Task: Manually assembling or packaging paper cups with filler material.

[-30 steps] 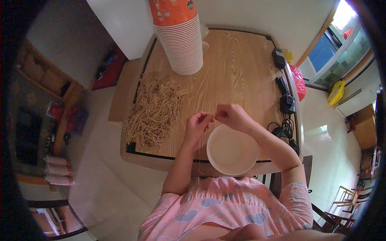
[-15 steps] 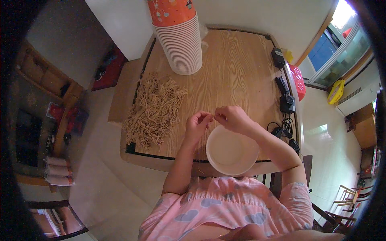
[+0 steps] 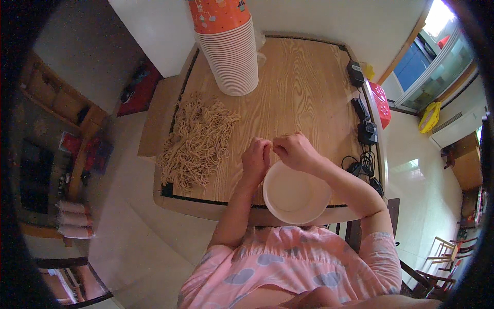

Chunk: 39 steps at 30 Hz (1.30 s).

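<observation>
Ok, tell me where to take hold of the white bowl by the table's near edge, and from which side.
Grip the white bowl at its right rim, coming from the right, probably with the right hand. It sits upright and open, so the thin rim is the only graspable edge. The left hand crowds its far-left side, and its near edge hangs at the table lip.

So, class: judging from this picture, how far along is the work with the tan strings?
Done: nothing shows inside the white paper bowl. In hand: the left hand and right hand meet just above its far rim, fingers pinched together on something too small to tell. Left: the heap of tan strings on the wooden table, and the tall stack of paper bowls.
</observation>
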Tool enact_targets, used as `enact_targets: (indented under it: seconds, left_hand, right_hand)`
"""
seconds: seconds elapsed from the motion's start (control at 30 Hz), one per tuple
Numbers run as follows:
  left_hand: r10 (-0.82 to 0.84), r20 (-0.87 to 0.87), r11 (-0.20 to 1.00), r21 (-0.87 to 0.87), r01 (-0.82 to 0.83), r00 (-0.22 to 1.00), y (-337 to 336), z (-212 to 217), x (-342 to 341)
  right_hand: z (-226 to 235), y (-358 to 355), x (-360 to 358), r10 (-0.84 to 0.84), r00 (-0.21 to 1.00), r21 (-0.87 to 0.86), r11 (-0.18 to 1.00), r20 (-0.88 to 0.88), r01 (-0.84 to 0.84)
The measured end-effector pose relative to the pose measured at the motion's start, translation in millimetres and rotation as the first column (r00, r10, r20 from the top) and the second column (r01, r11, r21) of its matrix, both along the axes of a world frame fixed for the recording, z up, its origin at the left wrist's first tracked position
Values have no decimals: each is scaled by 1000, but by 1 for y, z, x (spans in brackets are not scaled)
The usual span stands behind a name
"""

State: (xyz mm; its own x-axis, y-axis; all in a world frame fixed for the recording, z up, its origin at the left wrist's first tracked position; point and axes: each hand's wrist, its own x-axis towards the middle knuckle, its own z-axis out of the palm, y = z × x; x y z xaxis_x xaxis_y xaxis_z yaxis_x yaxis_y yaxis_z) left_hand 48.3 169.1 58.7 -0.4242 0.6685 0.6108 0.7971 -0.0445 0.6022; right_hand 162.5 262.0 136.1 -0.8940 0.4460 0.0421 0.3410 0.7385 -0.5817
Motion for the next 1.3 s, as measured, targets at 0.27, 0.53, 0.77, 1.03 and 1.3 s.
enact_targets:
  seconds: [0.27,0.53,0.77,1.03,1.3]
  left_hand:
    - [-176,494,980,4,200,851,6,-15,-8]
    - [-171,942,906,36,421,289,-9,6,-16]
    - [-117,953,909,-11,416,281,-14,15,-16]
    - [-116,594,986,-30,166,796,-6,0,-6]
    - [-28,986,901,-46,432,163,-11,22,-25]
  right_hand:
    - [1,9,4,-20,999,-235,972,25,25]
    - [-1,5,4,-61,998,-202,977,6,61]
    - [3,2,5,-70,997,-123,990,-15,68]
    - [-5,-1,1,-57,998,-22,998,-7,57]
    - [-1,4,6,-83,994,-110,991,-69,75]
